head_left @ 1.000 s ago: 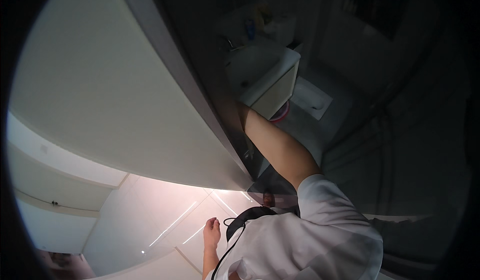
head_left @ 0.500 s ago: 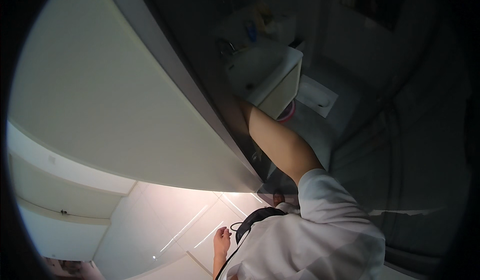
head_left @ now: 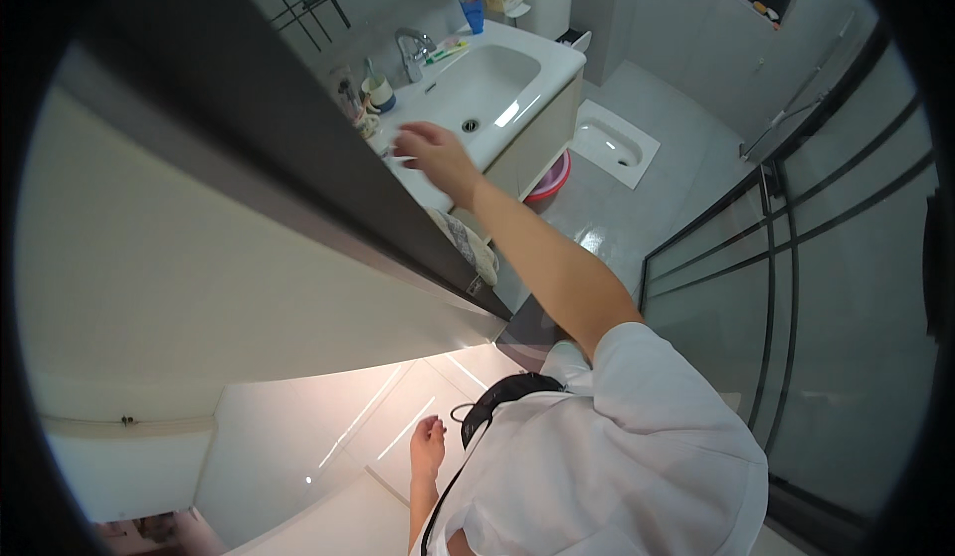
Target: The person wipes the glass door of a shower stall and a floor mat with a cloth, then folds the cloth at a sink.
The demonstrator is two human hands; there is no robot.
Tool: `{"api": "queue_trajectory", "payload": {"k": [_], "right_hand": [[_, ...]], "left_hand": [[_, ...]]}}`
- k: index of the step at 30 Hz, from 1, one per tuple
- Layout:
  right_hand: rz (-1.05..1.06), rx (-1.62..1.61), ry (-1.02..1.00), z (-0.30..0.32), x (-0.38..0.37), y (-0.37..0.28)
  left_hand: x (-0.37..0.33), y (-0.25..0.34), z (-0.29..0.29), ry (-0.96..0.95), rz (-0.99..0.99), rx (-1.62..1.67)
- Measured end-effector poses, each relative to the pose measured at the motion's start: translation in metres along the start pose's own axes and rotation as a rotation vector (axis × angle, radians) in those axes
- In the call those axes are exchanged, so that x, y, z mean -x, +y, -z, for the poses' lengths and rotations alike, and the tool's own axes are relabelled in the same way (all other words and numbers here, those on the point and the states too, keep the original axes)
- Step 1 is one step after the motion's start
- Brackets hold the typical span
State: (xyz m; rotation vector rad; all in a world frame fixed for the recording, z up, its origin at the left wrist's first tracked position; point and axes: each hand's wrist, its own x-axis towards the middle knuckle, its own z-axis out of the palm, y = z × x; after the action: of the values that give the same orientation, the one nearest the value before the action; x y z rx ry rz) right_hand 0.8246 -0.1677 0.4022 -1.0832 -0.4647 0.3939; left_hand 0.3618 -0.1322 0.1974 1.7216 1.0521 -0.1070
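Doorframe edge (head_left: 390,188) runs beside right hand (head_left: 430,156), with open floor (head_left: 288,427) beneath left hand (head_left: 428,445), each grip loosely unclenched.

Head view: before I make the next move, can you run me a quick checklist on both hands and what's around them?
1. Room lit: ok, the washbasin shows clearly.
2. Right hand free: ok, nothing shows in it.
3. Right hand off the dark door frame: cannot tell, they appear close together.
4. Left hand free: cannot tell, its palm is hidden.
5. Blue cup upright: ok, it stands at the back of the washbasin.
6. Red tub fully in view: not ok, the cabinet hides part of it.
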Motion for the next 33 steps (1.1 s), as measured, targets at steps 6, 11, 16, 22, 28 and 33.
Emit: {"api": "queue_trajectory", "payload": {"k": [6, 11, 16, 22, 28, 33], "right_hand": [[-0.242, 0.446, -0.084, 0.115, 0.051, 0.133], [-0.091, 0.514, -0.590, 0.093, 0.050, 0.142], [-0.059, 0.523, -0.631, 0.091, 0.031, 0.090], [-0.337, 0.078, -0.468, 0.116, 0.013, 0.101], [-0.578, 0.149, -0.615, 0.190, 0.026, 0.096], [-0.692, 0.242, -0.553, 0.241, -0.003, 0.063]], "left_hand": [[-0.009, 0.111, -0.074, -0.227, -0.107, 0.042], [-0.042, 0.207, -0.167, -0.281, -0.149, 0.004], [-0.043, 0.228, -0.223, 0.097, -0.115, -0.099], [-0.044, 0.206, -0.246, 0.228, 0.172, 0.376], [-0.106, 0.284, -0.244, 0.387, -0.083, 0.246], [-0.187, 0.315, -0.264, 0.034, -0.171, 0.121]]}}
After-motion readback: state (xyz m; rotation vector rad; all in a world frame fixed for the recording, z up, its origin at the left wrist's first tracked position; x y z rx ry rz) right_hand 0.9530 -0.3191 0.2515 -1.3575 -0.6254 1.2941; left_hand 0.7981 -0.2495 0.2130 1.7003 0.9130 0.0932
